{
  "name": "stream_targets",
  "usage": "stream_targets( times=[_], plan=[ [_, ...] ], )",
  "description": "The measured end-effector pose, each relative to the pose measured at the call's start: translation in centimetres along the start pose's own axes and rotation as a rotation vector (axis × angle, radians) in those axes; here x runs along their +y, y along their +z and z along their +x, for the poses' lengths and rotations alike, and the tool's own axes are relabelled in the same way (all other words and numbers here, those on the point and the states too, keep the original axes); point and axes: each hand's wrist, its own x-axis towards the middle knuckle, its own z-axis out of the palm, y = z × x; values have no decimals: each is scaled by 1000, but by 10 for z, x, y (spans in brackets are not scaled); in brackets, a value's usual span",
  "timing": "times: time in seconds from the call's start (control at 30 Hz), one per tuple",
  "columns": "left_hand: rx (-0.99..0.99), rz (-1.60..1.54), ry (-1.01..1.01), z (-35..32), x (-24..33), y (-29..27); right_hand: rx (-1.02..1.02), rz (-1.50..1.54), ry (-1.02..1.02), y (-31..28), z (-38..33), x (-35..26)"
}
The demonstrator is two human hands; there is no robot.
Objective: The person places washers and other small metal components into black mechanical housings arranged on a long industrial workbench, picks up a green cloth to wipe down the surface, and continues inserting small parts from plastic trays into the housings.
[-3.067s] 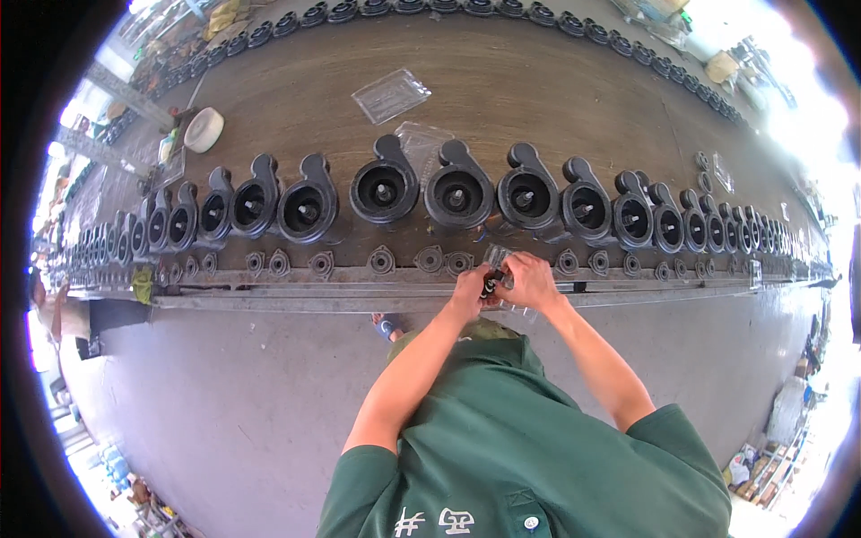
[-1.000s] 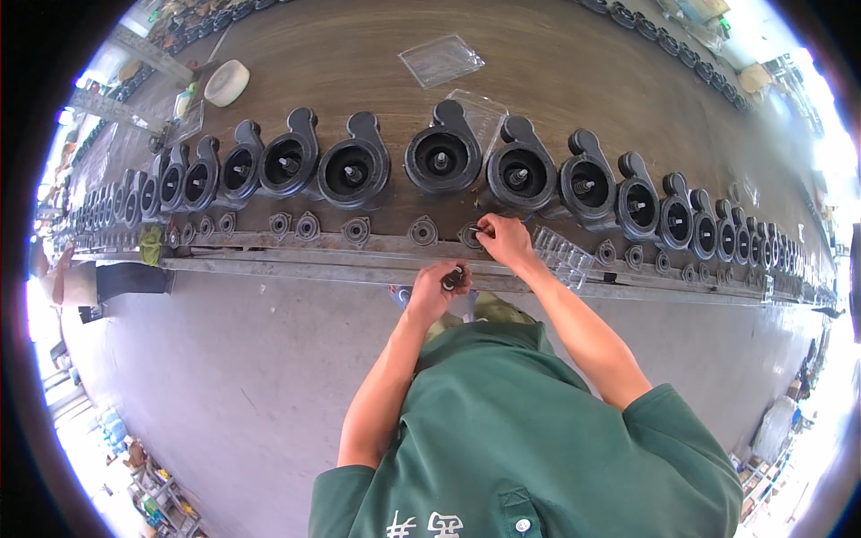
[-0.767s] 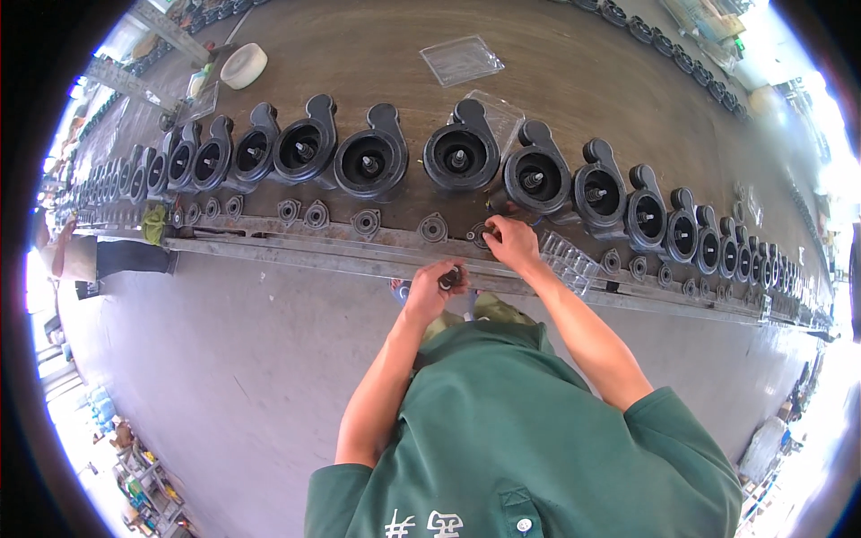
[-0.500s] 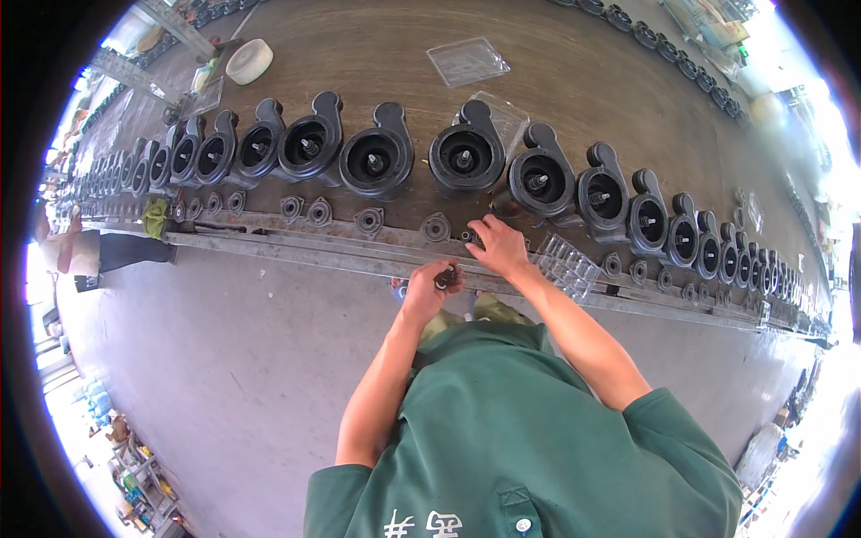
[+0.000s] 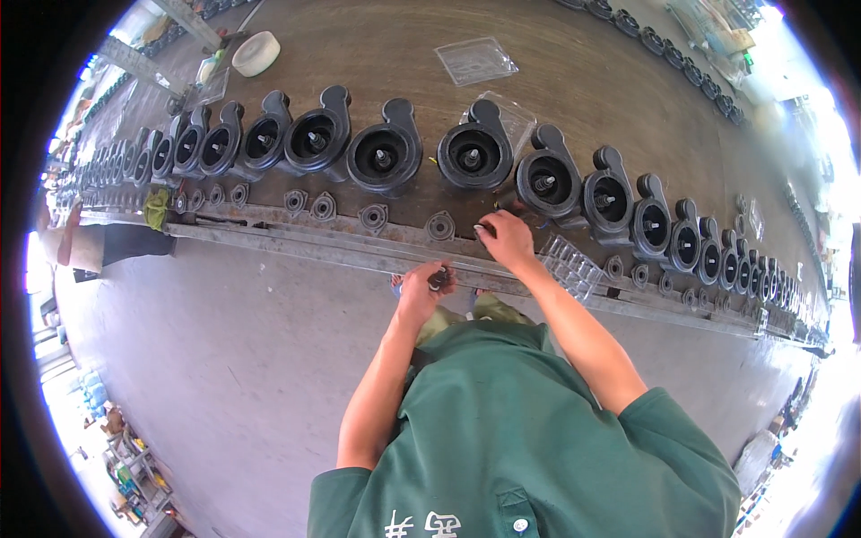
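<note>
While a long row of black pump housings [image 5: 386, 154] runs across the brown bench [image 5: 574, 99], a metal rail [image 5: 296, 244] marks its near edge, and bare grey floor [image 5: 224, 359] spreads wide below it on the left. At the far left a white roll of tape [image 5: 256, 53] lies near the bench's far side. Small flanged rings [image 5: 371, 216] sit in a line between the housings and the rail. The left hand [image 5: 421, 289] hovers at the rail, fingers curled around a small dark part [image 5: 439, 279]. A flat clear plastic packet [image 5: 475, 60] lies beyond the housings. The right hand [image 5: 504, 240] rests on the bench edge, fingertips pinching something small that cannot be made out. Just right of it stands a clear plastic tray [image 5: 572, 266].
</note>
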Motion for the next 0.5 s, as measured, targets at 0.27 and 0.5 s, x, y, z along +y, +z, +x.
stream_targets(
  times=[0.27,0.5],
  plan=[
    [-1,17,-4,4,-1,7,-48,-96,99,-12,-8,22],
    [-6,35,-15,3,-2,10,21,-59,57,-9,-13,28]
  ],
)
